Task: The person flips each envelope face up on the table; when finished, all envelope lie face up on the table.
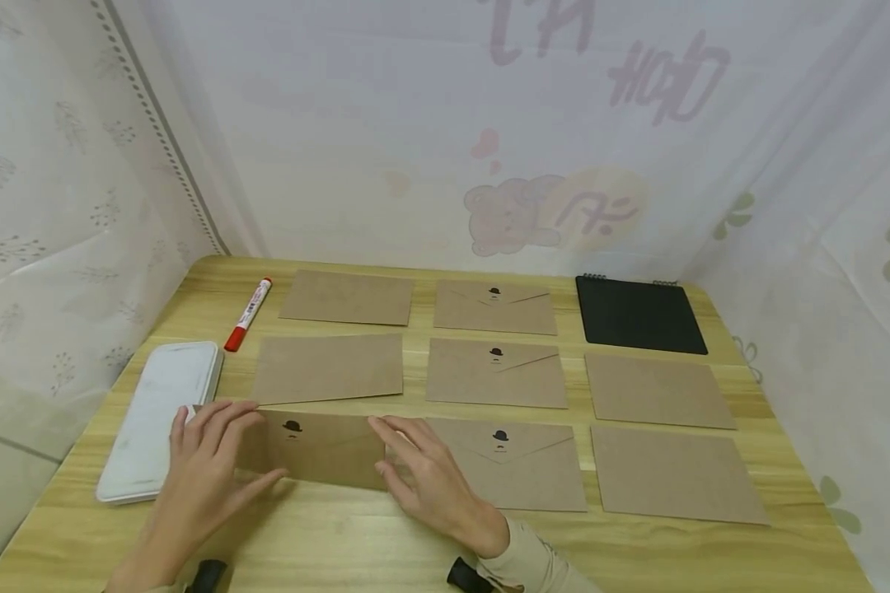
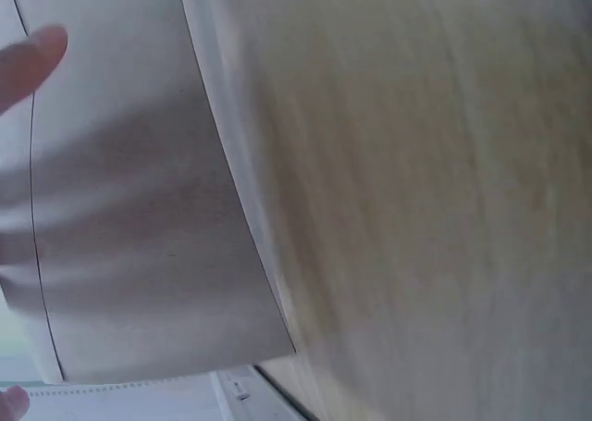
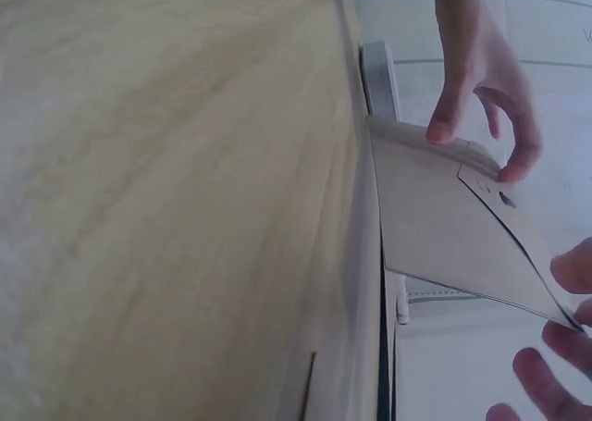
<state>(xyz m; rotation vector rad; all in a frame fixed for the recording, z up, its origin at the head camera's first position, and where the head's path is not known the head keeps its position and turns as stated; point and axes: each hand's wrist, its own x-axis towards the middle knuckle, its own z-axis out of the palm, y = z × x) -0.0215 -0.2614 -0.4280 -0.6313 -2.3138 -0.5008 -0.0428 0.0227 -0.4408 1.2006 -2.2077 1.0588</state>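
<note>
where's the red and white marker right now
In the head view, the red and white marker lies toward the table's far left, just beyond the white case and left of the back row's plain brown envelope.

A red and white marker [image 1: 249, 315] lies near a flat white box [image 1: 159, 412] on the wooden counter [image 1: 341, 543], at left. A black spiral notebook [image 1: 641, 315] lies far right. Behind hangs pale cloth [image 1: 341, 123] printed with a bear [image 1: 500, 218].
</note>
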